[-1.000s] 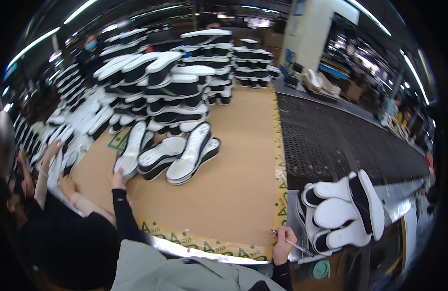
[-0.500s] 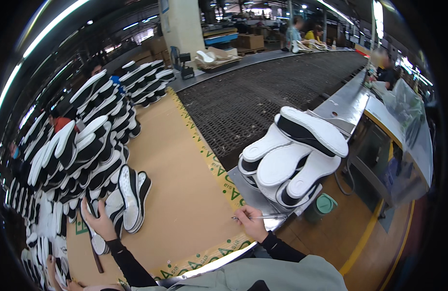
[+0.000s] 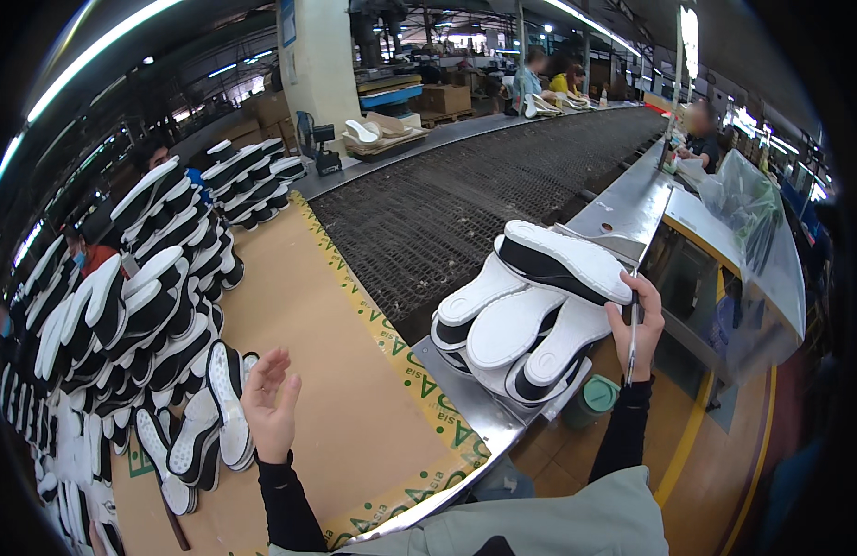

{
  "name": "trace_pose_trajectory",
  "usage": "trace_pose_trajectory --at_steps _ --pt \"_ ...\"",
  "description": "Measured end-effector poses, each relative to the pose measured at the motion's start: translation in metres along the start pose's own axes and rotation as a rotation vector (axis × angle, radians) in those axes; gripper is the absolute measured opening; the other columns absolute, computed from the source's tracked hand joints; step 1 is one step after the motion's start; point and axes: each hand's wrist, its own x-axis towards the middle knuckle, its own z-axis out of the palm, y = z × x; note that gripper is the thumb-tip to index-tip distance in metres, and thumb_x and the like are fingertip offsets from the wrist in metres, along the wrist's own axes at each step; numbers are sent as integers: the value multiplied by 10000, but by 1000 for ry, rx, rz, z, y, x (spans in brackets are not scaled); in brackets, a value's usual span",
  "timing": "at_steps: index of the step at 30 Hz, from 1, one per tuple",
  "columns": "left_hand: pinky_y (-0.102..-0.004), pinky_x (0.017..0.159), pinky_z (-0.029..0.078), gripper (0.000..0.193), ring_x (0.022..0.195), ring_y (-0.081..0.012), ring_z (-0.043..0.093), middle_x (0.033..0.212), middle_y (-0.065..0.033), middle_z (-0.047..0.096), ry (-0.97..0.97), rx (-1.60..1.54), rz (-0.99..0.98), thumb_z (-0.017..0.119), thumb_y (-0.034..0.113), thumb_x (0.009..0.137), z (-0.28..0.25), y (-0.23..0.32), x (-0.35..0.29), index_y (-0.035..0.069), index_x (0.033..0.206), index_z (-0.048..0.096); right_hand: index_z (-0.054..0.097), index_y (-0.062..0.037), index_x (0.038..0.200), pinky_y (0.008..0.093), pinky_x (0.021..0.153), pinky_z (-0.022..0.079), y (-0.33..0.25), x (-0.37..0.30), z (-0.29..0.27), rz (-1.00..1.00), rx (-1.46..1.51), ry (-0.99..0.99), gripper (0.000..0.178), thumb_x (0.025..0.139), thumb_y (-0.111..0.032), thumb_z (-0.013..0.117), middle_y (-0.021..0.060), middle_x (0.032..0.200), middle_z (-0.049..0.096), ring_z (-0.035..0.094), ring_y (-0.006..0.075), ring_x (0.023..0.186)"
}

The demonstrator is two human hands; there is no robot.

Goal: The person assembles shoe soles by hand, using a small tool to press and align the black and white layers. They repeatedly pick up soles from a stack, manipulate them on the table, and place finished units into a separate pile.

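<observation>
My right hand is at the right end of the topmost shoe sole, its fingers and thumb meeting that end. A slim pen is held in the same hand, pointing down along the palm. That white-topped, black-sided sole lies across a pile of similar white soles on the metal edge. Above the brown board, my left hand is open and empty, fingers raised. Just left of it stand loose soles with dotted undersides, close to the hand.
High stacks of black-and-white soles fill the left. A dark mesh conveyor runs away beyond the taped board. A green-lidded bin stands below the pile; a plastic-draped machine is at right. Other people sit farther off.
My right hand has gone from the board's front edge rightward and up to the top sole, keeping the pen. My left hand has moved right, away from the loose soles. The view has shifted.
</observation>
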Motion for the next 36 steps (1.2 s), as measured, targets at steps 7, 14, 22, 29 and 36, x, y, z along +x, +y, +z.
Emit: trace_pose_trajectory --at_steps 7,14,22,29,36 --pt "-323 978 447 415 1098 -199 584 1171 -129 607 -50 -16 -53 638 12 876 -9 5 -8 -46 1267 513 630 -18 1118 272 862 470 30 2 24 81 -12 -19 360 771 55 696 76 1040 681 606 125 955" --pt "-320 963 460 388 1073 -199 602 1156 -128 619 -55 -40 -13 625 12 886 -18 13 -12 -45 1256 523 677 -10 998 262 702 499 -7 22 31 43 31 268 175 827 2 711 85 860 694 624 118 772" --pt "-319 965 465 356 1070 -191 614 1121 -121 644 -107 -24 -40 653 14 865 -14 17 -16 -46 1204 562 641 -8 975 198 663 463 -71 8 54 52 368 118 150 841 20 701 37 886 686 590 67 771" --pt "-351 975 460 501 1099 -218 615 1182 -109 646 -294 167 95 749 74 789 14 30 -34 2 1248 564 688 -57 881 321 672 537 -151 -1 82 -517 424 -324 304 607 32 786 94 853 707 681 254 770" --pt "-295 891 501 528 1023 -191 647 1132 -105 658 -339 -31 63 777 77 769 49 26 -53 19 1249 566 703 -63 935 341 682 526 -221 -36 112 -587 782 -551 291 662 23 754 116 918 691 656 278 811"
